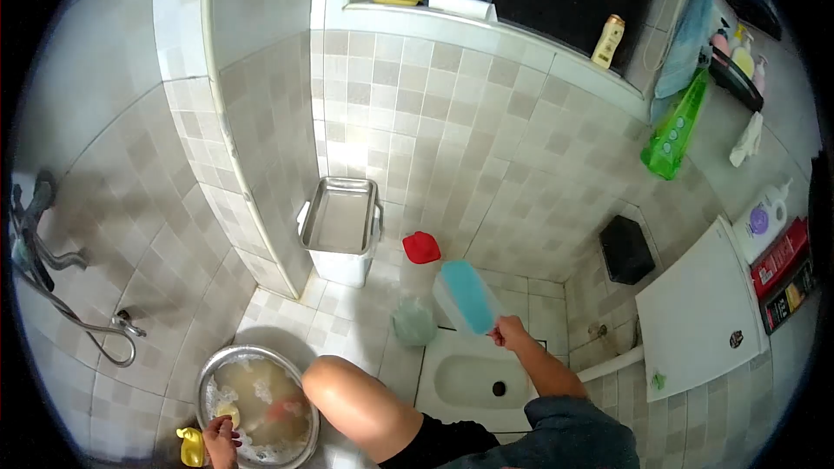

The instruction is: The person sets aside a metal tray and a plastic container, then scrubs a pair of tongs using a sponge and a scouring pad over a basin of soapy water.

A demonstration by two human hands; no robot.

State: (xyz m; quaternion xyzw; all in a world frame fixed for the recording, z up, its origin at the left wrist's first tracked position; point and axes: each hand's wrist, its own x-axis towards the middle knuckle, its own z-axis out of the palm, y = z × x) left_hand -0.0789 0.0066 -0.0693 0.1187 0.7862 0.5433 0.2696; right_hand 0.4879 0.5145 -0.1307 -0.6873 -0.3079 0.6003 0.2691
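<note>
My right hand (511, 333) grips the end of a translucent plastic container with a blue face (469, 293), held tilted above the squat toilet (476, 379). My left hand (222, 441) is over the near left rim of a round metal basin (206, 393). Its fingers close on a pale yellow, sponge-like piece (228, 412), whose kind I cannot make out for sure. Cloudy, sudsy water (252, 382) fills the basin, and something reddish (287, 407) shows in it. Beside that hand, outside the basin, stands a bright yellow bottle (190, 447).
Against the wall stands a white bin with a metal tray top (340, 224). A red-topped clear container (421, 247) and a pale green plastic bag (413, 322) are on the floor. My bent knee (334, 382) is between basin and toilet. A white cabinet (704, 317) is at right.
</note>
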